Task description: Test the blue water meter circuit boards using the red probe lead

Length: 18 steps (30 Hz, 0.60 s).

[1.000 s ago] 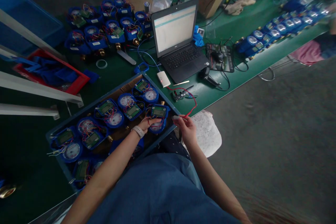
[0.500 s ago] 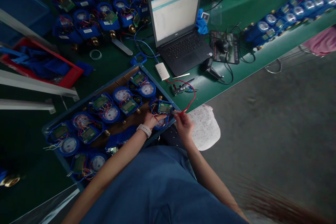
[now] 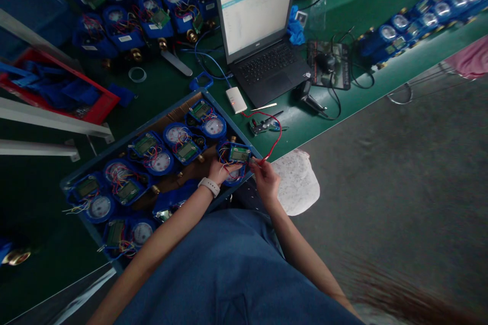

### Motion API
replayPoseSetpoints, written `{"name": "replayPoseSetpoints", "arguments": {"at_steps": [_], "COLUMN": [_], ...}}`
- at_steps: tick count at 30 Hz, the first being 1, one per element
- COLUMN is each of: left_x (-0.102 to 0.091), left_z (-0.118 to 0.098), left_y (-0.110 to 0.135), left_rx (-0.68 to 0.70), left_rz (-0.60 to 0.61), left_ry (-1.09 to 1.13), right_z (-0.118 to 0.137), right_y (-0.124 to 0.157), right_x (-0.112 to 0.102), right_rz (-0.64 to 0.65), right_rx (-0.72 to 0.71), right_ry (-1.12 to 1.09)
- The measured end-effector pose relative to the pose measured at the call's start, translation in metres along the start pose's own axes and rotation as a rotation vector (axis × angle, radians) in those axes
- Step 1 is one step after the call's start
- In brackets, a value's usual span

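Observation:
My left hand (image 3: 218, 172), with a pale watch band on its wrist, is closed around a blue water meter (image 3: 241, 154) at the right end of the tray. This meter carries a green circuit board with a small display, and loose thin wires hang about it. My right hand (image 3: 267, 181) pinches the end of a red cable (image 3: 281, 134) against the right edge of that board. The plug tip is too small to make out. From there the cable loops back to a white box (image 3: 236, 100), where a reddish light shows.
Several more meters lie in the blue-rimmed tray (image 3: 145, 127). Behind it stand a laptop (image 3: 263, 25), a barcode scanner (image 3: 310, 99) and a small tool with a board (image 3: 263, 125). More meters (image 3: 122, 30) crowd the back left, near a red bin (image 3: 110, 106). A stool (image 3: 299, 183) is below.
A reddish light now shows on the white box. The view has shifted slightly; both hands stay at the same meter with the red cable end.

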State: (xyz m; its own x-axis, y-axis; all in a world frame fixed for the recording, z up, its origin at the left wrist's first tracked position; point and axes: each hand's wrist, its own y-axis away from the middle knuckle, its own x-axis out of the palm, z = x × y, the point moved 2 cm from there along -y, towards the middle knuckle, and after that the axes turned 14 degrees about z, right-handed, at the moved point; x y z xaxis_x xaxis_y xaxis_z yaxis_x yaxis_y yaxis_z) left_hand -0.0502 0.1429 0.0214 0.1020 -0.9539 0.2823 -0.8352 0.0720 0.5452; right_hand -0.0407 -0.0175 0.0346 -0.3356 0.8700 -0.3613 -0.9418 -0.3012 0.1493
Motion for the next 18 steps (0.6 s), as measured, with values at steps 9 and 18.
{"name": "replayPoseSetpoints", "arguments": {"at_steps": [9,18], "left_x": [0.0007,-0.0007], "left_z": [0.0029,0.0056], "left_y": [-0.0005,-0.0011], "left_rx": [0.01,0.019], "left_rz": [-0.001,-0.001], "left_ry": [0.007,0.017], "right_z": [0.0068,0.0099], "right_y": [-0.0007,-0.0079], "right_x": [-0.0018,-0.0061], "right_rz": [0.011,0.045], "right_rx": [0.002,0.005], "right_ry": [0.026,0.041]}}
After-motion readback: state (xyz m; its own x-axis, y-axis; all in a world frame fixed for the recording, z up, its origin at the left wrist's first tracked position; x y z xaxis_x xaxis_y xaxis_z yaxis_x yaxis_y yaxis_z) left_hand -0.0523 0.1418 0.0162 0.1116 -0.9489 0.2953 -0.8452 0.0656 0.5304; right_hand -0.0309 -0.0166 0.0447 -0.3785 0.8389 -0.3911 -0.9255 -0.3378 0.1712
